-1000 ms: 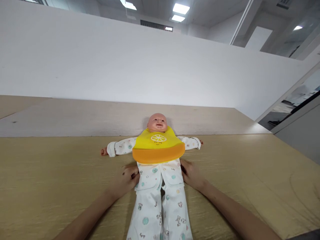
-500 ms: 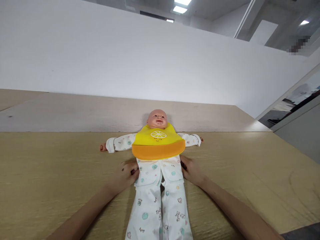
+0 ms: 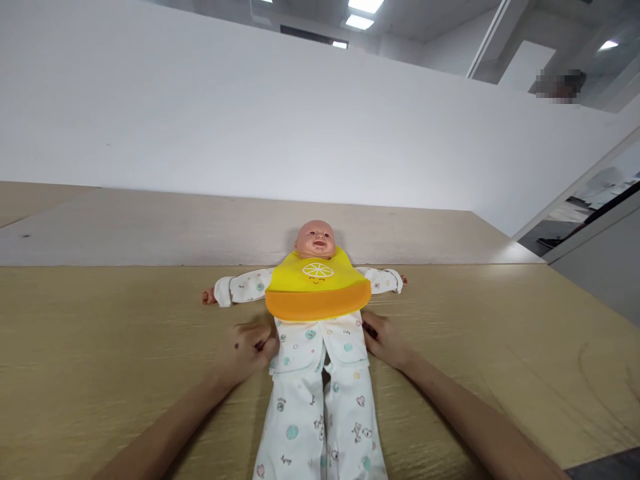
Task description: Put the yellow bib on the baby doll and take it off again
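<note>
A baby doll [image 3: 315,241] lies on its back with its arms spread, dressed in a white printed top [image 3: 295,347] and matching trousers [image 3: 293,427]. Over its chest is a yellow bib [image 3: 320,275] with an orange pocket [image 3: 318,304] and a lemon-slice print. My left hand [image 3: 250,348] rests as a loose fist against the left side of the top, at the waist. On the opposite side my right hand [image 3: 385,339] is closed with its curled fingers against the top's edge. Its fingertips are partly hidden, so whether it pinches cloth cannot be seen.
The doll lies on a wooden tabletop [image 3: 125,333], its head on a paler board [image 3: 200,230] at the back. Behind stands a white partition [image 3: 300,120]. A blurred person's head [image 3: 563,87] shows beyond it at the upper right. The trousers' lower ends leave the view.
My left hand has shifted slightly left and curled more into a fist. My right hand and the doll look nearly the same. The blurred head beyond the partition has moved left.
</note>
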`<action>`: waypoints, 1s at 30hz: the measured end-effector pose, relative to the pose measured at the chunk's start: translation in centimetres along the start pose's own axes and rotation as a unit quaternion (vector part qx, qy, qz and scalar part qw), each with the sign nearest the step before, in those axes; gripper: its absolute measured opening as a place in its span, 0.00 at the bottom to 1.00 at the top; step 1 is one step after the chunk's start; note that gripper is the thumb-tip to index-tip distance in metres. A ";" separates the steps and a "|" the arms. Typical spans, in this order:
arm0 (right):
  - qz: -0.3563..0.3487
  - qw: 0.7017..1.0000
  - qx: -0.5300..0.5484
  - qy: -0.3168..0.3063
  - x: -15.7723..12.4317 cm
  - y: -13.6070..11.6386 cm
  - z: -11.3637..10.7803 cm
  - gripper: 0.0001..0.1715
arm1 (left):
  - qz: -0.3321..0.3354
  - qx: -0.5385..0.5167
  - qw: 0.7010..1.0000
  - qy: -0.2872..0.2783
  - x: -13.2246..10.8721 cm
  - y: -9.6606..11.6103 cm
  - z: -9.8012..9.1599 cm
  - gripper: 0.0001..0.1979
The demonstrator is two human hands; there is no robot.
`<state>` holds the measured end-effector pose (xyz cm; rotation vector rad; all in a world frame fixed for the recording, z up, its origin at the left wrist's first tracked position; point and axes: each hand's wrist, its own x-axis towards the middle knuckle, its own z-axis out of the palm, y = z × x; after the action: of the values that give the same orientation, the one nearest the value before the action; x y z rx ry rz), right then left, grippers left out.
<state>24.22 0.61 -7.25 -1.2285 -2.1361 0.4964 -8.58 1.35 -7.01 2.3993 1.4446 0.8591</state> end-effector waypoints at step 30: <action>-0.310 0.923 -0.224 0.037 -1.1 -6.3 -3.6 0.08 | 0.208 0.239 0.943 -0.098 -2.5 6.3 -4.6 0.07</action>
<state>23.06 -3.38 -1.22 -0.6870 -2.4821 -0.3241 -7.46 -4.43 -1.38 3.1196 1.1913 0.3372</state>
